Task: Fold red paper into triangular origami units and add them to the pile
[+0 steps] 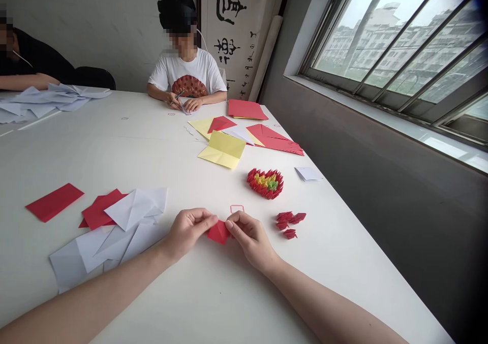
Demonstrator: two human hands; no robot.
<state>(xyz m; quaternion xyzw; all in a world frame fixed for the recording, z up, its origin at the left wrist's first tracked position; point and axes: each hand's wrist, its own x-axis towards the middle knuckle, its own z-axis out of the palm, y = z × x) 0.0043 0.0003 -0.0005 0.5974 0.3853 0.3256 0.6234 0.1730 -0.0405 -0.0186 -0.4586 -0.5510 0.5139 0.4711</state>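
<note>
A small folded piece of red paper (217, 233) is held between my two hands, just above the white table. My left hand (192, 229) pinches its left corner between thumb and fingers. On the other side, my right hand (247, 237) grips the right edge with thumb and forefinger; its fingers hide part of the paper. To the right lie several small folded red paper pieces (284, 221). Beyond them sits a heart-shaped cluster of folded paper (266, 183), red around the rim with yellow and green inside.
White paper sheets (114, 242) and red sheets (55, 201) lie on the left. Yellow paper (223, 149) and red paper (247, 110) are farther back. A person in a white shirt (188, 74) sits across the table (152, 141); another sits at far left. A barred window (400, 44) is right.
</note>
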